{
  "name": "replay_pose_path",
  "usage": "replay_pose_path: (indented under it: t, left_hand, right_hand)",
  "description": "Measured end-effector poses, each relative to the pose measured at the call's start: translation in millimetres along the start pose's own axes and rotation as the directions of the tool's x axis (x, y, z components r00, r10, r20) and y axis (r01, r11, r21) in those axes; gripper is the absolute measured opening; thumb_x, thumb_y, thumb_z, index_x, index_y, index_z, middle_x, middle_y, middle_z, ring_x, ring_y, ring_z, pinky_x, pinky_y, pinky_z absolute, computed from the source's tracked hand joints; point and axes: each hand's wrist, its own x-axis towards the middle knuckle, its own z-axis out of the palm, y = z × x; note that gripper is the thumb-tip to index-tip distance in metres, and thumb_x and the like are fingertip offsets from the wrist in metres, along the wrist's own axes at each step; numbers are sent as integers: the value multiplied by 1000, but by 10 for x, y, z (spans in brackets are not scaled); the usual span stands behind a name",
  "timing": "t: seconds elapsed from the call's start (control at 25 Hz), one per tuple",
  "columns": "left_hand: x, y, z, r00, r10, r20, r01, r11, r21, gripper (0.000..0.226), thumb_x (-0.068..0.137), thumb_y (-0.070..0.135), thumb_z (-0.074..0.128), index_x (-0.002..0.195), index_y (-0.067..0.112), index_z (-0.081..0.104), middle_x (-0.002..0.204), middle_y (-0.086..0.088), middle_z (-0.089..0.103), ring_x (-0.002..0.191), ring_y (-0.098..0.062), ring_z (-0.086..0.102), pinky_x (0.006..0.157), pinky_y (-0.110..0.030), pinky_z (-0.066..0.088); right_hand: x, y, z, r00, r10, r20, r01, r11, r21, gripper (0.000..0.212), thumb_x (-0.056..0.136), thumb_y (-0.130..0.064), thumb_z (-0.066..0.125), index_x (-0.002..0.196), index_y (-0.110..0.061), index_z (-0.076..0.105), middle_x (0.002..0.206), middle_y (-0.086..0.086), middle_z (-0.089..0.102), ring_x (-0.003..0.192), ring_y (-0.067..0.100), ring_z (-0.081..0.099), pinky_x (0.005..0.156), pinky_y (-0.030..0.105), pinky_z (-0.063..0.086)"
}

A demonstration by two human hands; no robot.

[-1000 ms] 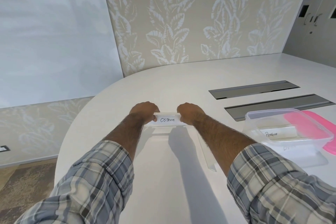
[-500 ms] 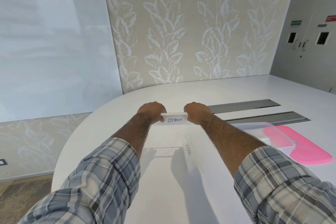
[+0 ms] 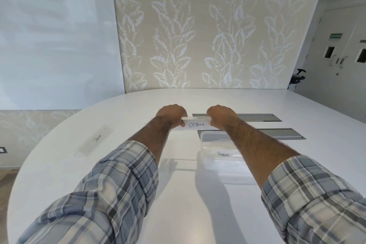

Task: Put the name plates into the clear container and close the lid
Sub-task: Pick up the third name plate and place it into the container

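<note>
Both of my hands hold a clear name plate (image 3: 196, 125) marked "OSTRICH" by its ends, lifted above the white table (image 3: 138, 204). My left hand (image 3: 172, 115) grips its left end and my right hand (image 3: 220, 115) its right end. The clear container (image 3: 215, 144) stands just below and in front of the plate, partly hidden under my right forearm, with a labelled name plate (image 3: 222, 154) lying inside. Another name plate (image 3: 95, 140) lies flat on the table to the left. The pink lid is out of view.
Two grey cable hatches (image 3: 255, 118) (image 3: 281, 133) are set into the table behind the container. The table's rounded edge curves along the left. A patterned wall panel stands beyond the far edge, with doors and a chair arm (image 3: 297, 75) at the right.
My hands have carried the OSTRICH plate to the right, above the container's far edge. The view has swung left, so the pink lid has left the frame and a plate at the left has appeared.
</note>
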Motion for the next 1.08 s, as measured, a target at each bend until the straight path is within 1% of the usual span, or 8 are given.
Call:
replay_pose_path:
  t: [0.2,0.32,0.44,0.56,0.64,0.72,0.92,1.08]
  left_hand:
    - [133,627,188,1000,18,7,-18,1000,-24,41,82,28,75,123,31,69,117,-2,70,107,-27,65,83,-32,47]
    - [257,867,249,999,41,29,-40,999,-16,42,83,28,75,124,30,69,119,-3,69,110,-27,64,85,-33,47]
    - [386,1040,381,998,52,37,-51,998,-34,44,84,28,74,127,30,67,125,-1,67,115,-26,62,90,-33,46]
    - [458,1172,542,997,34,72,-29,997,-72,42,85,25,74,125,31,68,128,0,64,118,-26,60,93,-34,46]
    - [513,1224,624,995,40,88,-32,996,-83,40,85,24,73,124,31,68,126,0,65,117,-26,61,92,-34,47]
    - [542,1254,723,994,40,104,-33,997,-66,41,86,24,72,126,31,67,127,1,66,119,-26,61,92,-34,47]
    - [581,1281,943,989,7,151,2,998,-57,43,88,24,71,130,29,63,134,1,62,124,-25,57,94,-35,45]
    - [626,1314,1024,986,13,168,-11,1000,-12,44,89,24,70,132,27,62,135,0,62,124,-25,57,96,-37,46]
  right_hand:
    - [-235,613,94,999,31,21,-31,999,9,32,88,-8,57,118,-14,64,119,8,66,108,31,65,89,37,54]
    - [-327,844,199,998,53,31,-53,999,2,33,88,-8,57,119,-13,65,119,10,67,109,32,65,91,39,54]
    - [-372,1034,293,998,43,53,-42,999,-23,33,87,-6,54,118,-12,66,118,11,68,110,32,66,91,37,54]
    - [-385,1180,397,996,38,78,-36,999,-29,32,87,-6,54,116,-13,66,117,10,68,110,31,65,90,37,53]
    - [-385,1247,470,994,40,105,-36,999,-39,34,86,-5,55,117,-13,66,117,10,68,109,32,66,89,37,53]
    - [-372,1286,567,990,28,135,-21,998,-51,33,87,-5,56,117,-13,66,118,10,67,109,32,66,88,36,54]
    - [-309,1321,787,985,5,171,3,999,-45,36,88,-6,53,123,-13,63,124,9,65,113,31,64,93,38,53]
    - [-280,1339,923,983,-3,183,12,999,-50,37,88,-4,55,123,-13,64,124,9,65,111,30,65,89,37,53]
